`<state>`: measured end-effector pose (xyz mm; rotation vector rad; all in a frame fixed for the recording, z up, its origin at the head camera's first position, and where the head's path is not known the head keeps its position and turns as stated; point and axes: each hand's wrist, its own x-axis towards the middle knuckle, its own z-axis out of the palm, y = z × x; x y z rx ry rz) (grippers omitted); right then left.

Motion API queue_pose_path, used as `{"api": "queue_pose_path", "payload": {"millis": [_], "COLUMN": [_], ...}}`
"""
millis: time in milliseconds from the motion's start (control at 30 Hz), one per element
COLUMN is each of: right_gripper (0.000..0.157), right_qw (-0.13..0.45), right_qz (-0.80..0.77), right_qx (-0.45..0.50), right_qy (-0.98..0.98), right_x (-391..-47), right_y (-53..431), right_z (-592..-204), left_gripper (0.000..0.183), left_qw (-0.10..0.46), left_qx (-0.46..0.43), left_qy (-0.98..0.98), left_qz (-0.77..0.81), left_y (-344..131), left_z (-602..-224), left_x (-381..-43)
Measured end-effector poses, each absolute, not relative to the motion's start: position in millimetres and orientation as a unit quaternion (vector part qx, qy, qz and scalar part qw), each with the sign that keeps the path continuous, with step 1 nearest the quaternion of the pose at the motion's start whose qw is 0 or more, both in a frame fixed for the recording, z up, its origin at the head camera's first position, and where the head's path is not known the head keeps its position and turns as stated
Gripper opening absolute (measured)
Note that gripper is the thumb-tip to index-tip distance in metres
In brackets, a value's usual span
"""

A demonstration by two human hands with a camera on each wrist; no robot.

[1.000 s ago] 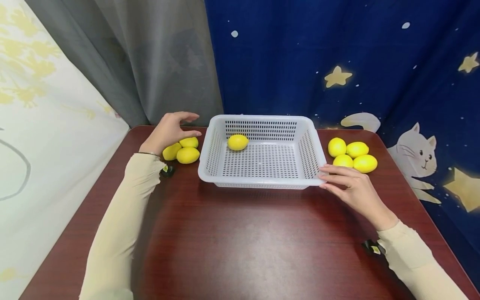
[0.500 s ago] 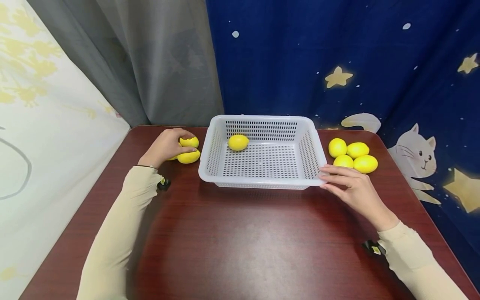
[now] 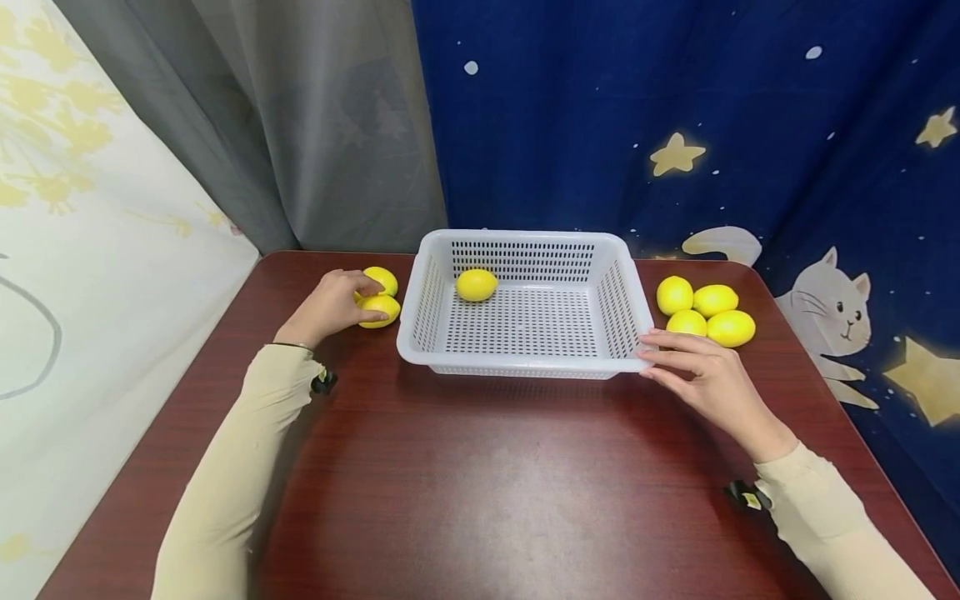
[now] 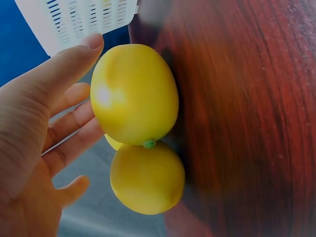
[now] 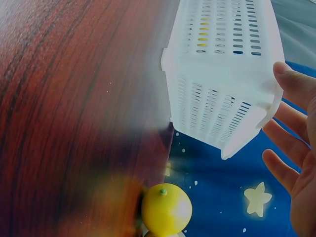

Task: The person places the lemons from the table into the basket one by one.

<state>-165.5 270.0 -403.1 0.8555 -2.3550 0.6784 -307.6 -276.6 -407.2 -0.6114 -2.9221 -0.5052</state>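
Note:
My left hand (image 3: 330, 307) is over a small group of lemons at the table's left; its thumb is beside the front lemon (image 3: 379, 312). In the left wrist view, the fingers (image 4: 69, 129) stretch out behind that lemon, not curled round it. A second lemon (image 3: 382, 281) lies just behind, and a third is mostly hidden. My right hand (image 3: 705, 379) holds the near right corner of a white perforated plastic basket (image 3: 525, 363), thumb and fingers on either side of the rim. One lemon (image 3: 476, 285) sits inside the basket, toward its left back.
Several lemons (image 3: 708, 310) form a cluster right of the basket, close to the right hand. The dark reddish wooden table (image 3: 510, 483) ends just behind the basket. Beyond it hang a grey curtain (image 3: 345, 125) and a blue star-patterned curtain (image 3: 555, 125).
My left hand has come down from above the left lemons and drawn slightly nearer, its thumb now beside the front one. The right hand and the basket stay in place.

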Motion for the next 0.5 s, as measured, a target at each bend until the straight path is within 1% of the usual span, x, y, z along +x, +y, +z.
{"api": "queue_pose_path", "payload": {"millis": [167,233,500], "right_gripper": [0.036,0.035,0.041], "right_qw": [0.271,0.271,0.269], "right_qz": [0.257,0.258,0.259], "right_qx": [0.320,0.321,0.318], "right_qy": [-0.871,-0.870,-0.872], "right_x": [-165.8,-166.0,-165.8], "right_y": [270.5,270.5,271.4], "right_z": [-403.5,-403.5,-404.6], "left_gripper": [0.047,0.047,0.056], "left_qw": [0.048,0.045,0.029], "left_qx": [-0.221,-0.221,-0.205], "left_qy": [-0.964,-0.965,-0.966], "left_qz": [-0.143,-0.136,-0.155], "left_y": [-277.1,-276.8,-273.4], "left_z": [-410.5,-411.4,-412.1], "left_x": [-306.7,-306.0,-299.8]}}
